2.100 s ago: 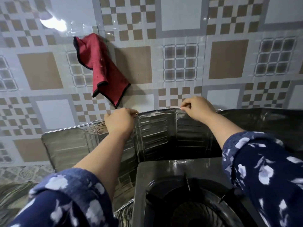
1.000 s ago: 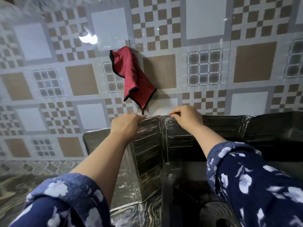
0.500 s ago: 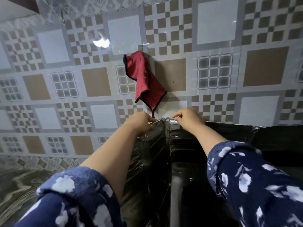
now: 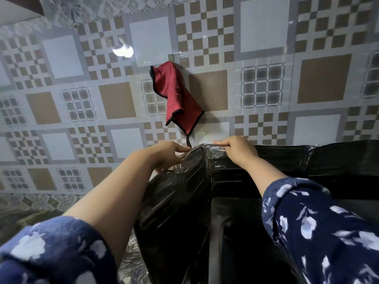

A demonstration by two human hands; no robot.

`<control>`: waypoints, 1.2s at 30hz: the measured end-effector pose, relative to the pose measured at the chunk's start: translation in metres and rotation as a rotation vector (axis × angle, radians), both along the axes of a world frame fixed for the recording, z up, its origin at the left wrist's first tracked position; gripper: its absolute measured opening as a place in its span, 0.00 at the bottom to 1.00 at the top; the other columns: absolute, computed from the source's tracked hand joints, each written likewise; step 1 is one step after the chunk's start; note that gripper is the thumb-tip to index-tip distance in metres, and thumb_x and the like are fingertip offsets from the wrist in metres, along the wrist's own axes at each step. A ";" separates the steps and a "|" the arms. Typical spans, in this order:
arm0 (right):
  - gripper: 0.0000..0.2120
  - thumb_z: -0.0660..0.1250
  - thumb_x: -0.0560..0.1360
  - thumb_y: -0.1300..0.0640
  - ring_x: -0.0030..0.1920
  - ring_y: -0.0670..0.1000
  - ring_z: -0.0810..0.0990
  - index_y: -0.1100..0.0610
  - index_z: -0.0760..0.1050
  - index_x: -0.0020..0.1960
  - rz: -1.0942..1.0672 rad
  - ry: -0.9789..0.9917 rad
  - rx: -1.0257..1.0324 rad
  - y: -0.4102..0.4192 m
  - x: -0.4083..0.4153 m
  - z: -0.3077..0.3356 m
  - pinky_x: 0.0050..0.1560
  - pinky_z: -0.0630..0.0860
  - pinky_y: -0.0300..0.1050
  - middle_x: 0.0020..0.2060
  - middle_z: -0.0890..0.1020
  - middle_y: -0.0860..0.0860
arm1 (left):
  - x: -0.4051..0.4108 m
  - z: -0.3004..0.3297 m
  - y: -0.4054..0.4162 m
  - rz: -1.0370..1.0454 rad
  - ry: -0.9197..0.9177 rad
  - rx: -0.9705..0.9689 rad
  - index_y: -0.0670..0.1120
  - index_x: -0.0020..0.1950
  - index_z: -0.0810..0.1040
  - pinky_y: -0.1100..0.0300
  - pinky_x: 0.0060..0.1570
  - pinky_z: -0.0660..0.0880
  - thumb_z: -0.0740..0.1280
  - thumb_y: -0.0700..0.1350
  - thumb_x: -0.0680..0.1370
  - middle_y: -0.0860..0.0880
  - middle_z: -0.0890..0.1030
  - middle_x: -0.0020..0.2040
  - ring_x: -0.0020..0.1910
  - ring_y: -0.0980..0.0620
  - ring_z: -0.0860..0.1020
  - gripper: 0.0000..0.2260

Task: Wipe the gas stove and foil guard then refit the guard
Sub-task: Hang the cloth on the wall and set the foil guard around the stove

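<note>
We grip the foil guard [image 4: 184, 191] by its top edge, left hand [image 4: 166, 155] and right hand [image 4: 238, 148] curled either side of its fold, below the red cloth [image 4: 178, 99].

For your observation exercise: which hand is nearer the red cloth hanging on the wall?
Left. The left hand sits just below-left of the red cloth's dangling loop; the right hand is further right.

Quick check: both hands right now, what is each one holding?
Left hand: grips the foil guard at its top edge.
Right hand: grips the guard's top edge too.
</note>
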State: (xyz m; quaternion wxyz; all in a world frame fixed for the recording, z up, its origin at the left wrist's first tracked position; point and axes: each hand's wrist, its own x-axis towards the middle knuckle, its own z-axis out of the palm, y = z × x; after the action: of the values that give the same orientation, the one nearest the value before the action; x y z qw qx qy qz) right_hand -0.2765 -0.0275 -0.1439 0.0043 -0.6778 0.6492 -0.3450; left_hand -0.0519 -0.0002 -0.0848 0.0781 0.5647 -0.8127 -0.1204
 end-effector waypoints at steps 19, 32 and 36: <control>0.20 0.53 0.82 0.58 0.63 0.54 0.73 0.39 0.79 0.57 -0.046 0.051 0.012 0.018 0.028 0.000 0.61 0.61 0.48 0.61 0.80 0.45 | -0.011 -0.021 0.065 0.061 0.623 0.136 0.51 0.70 0.71 0.67 0.20 0.72 0.63 0.46 0.80 0.53 0.79 0.28 0.21 0.60 0.77 0.18; 0.12 0.63 0.78 0.56 0.61 0.52 0.77 0.42 0.82 0.51 0.041 -0.083 0.015 0.015 0.019 0.008 0.66 0.68 0.50 0.56 0.82 0.44 | -0.015 -0.039 0.081 0.091 0.839 0.032 0.48 0.68 0.73 0.67 0.22 0.73 0.63 0.46 0.80 0.49 0.81 0.35 0.22 0.59 0.78 0.16; 0.13 0.60 0.80 0.55 0.62 0.52 0.75 0.40 0.81 0.53 0.020 -0.019 0.019 0.015 0.023 0.005 0.63 0.62 0.48 0.58 0.81 0.43 | -0.018 -0.045 0.086 0.106 0.866 -0.001 0.49 0.68 0.73 0.65 0.23 0.74 0.62 0.48 0.80 0.49 0.82 0.38 0.25 0.58 0.79 0.17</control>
State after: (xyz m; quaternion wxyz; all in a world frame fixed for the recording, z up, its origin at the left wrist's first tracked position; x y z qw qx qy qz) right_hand -0.2532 -0.0127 -0.1389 0.0203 -0.6808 0.6456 -0.3454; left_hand -0.0703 0.0853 -0.1294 0.4180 0.5031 -0.6749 -0.3415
